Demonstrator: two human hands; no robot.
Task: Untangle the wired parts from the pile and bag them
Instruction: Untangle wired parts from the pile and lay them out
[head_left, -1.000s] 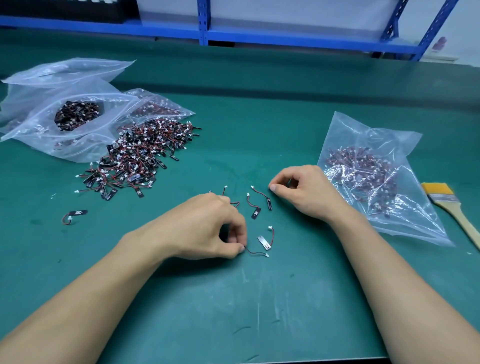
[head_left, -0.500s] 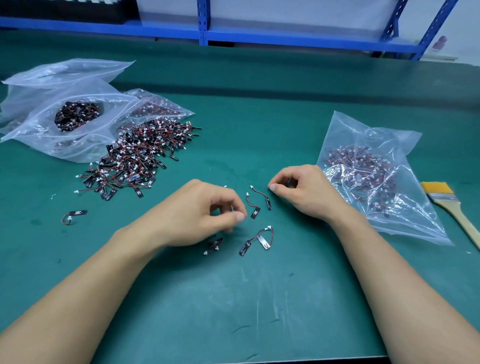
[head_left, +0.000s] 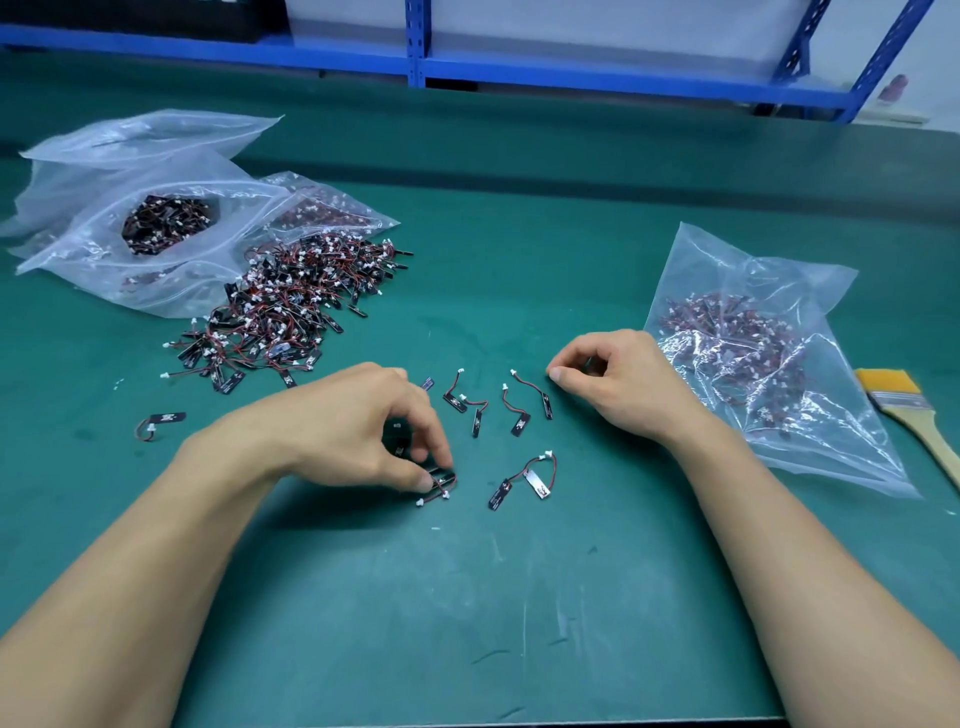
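A tangled pile of small wired parts (head_left: 291, 306), black tabs with red-black wires and white plugs, lies at the left on the green mat. Several separated parts (head_left: 511, 402) lie in the middle between my hands. My left hand (head_left: 358, 431) pinches a small clump of wired parts (head_left: 439, 480) with thumb and fingertip against the mat. A linked pair of parts (head_left: 527, 480) lies just right of it. My right hand (head_left: 618, 384) rests on the mat with fingers curled, holding nothing that I can see. A clear bag with sorted parts (head_left: 753, 358) lies at the right.
Clear bags (head_left: 156, 228), one open and holding more parts, lie at the far left. A single stray part (head_left: 161, 422) lies left of my left arm. A yellow-bristled brush (head_left: 906, 410) lies at the right edge. Blue shelving (head_left: 519, 67) runs along the back.
My left hand has moved down and right and now pinches the small clump that lay below it. The right hand has stayed still.
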